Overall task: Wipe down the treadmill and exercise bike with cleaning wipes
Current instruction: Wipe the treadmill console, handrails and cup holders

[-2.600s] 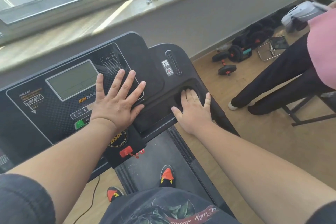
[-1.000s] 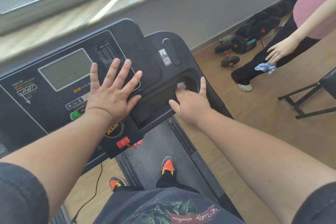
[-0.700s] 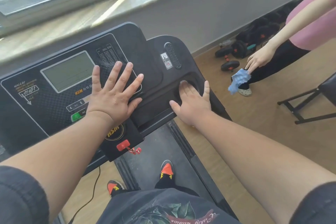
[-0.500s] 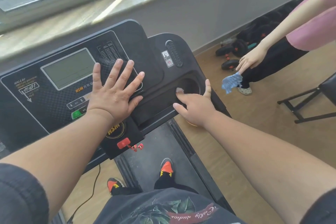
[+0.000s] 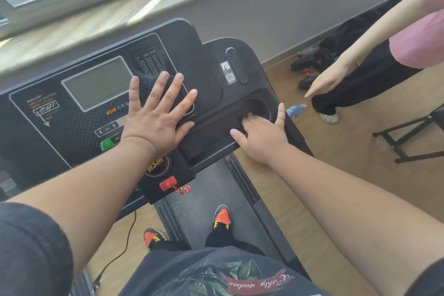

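Note:
The black treadmill console (image 5: 206, 67) with its grey display (image 5: 98, 83) fills the middle of the view. My left hand (image 5: 156, 118) lies flat on the console beside the display, fingers spread and straight. My right hand (image 5: 262, 137) is at the round cup holder (image 5: 258, 104) on the console's right side, with its fingertips dipped into the recess, thumb and little finger spread. No wipe shows under these fingers; whatever they press is hidden. My feet stand on the treadmill belt (image 5: 204, 202).
A person in a pink top (image 5: 418, 31) stands at the right with an open hand (image 5: 324, 83); a blue cloth (image 5: 296, 109) is below it, apart from the fingers. Dumbbells (image 5: 310, 72) lie by the wall. A black metal frame (image 5: 408, 142) stands at the right. A red safety key (image 5: 168, 182) hangs from the console.
My right fingers slid back over the cup holder, covering the white wipe seen a moment ago. The other person let go of the blue cloth, which dropped. My left hand stayed put.

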